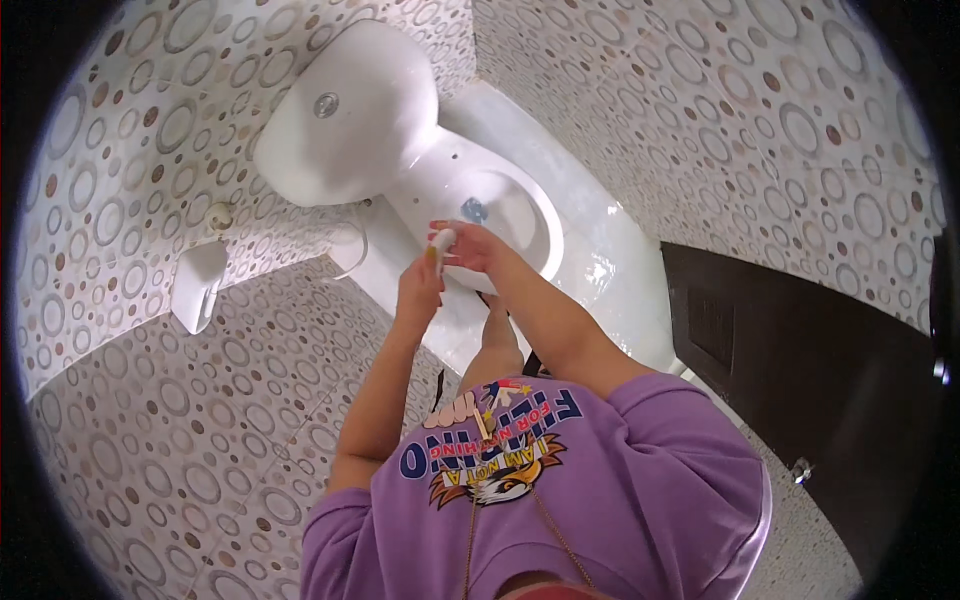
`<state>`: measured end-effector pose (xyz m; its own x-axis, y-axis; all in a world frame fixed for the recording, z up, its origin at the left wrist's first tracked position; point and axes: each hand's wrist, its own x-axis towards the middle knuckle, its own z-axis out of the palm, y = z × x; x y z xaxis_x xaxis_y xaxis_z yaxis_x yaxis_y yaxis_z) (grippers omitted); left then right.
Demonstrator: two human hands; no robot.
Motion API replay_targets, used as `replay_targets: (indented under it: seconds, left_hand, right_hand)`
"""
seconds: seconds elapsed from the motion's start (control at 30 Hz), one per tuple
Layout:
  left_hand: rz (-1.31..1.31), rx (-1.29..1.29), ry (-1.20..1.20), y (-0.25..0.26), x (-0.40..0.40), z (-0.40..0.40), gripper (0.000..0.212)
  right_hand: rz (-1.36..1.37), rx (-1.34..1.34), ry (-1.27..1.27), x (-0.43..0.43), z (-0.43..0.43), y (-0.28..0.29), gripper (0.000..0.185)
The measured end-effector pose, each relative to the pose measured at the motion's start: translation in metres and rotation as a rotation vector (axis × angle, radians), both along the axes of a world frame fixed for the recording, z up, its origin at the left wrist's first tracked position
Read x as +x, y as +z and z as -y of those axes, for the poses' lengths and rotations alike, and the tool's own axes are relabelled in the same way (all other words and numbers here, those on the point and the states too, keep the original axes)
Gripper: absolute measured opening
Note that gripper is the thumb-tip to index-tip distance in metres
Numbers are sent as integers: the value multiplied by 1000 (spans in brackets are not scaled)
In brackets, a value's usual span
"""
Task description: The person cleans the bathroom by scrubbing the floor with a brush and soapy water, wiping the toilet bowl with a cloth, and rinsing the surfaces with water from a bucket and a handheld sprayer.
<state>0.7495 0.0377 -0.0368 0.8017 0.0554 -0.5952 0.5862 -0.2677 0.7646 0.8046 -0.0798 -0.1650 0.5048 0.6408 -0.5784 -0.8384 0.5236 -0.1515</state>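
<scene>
Above the toilet bowl [551, 225], both hands meet close together. My left hand [421, 289] is closed around a small white object [442, 241] with a yellowish part beside it; its exact kind is unclear. My right hand [472, 247] is at the object's right side, palm partly showing and fingers stretched towards it; whether they grip it is not clear. Blue water or cleaner [473, 210] shows inside the bowl, just beyond the right hand. The white toilet lid [352, 112] is raised, with a round metal button visible in its area.
Circle-patterned tiled walls [675, 135] surround the toilet. A pale glossy floor [600, 262] lies right of the bowl. A white wall fixture [199, 285] and a looped pale hose [364, 244] are at left. A dark door [765, 337] with a metal knob [802, 471] stands at right.
</scene>
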Motion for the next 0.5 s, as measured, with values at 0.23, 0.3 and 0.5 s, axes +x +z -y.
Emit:
replay_targets:
  seconds: [0.23, 0.3, 0.5]
  left_hand:
    - [95, 163, -110, -26, -7, 14, 35]
    - [132, 64, -116, -44, -23, 5, 30]
    - [169, 469, -569, -12, -29, 34, 38]
  right_hand:
    - [-148, -348, -520, -24, -25, 48, 23]
    - [-343, -436, -461, -16, -8, 72, 20]
    - [-180, -180, -503, -22, 63, 41, 26]
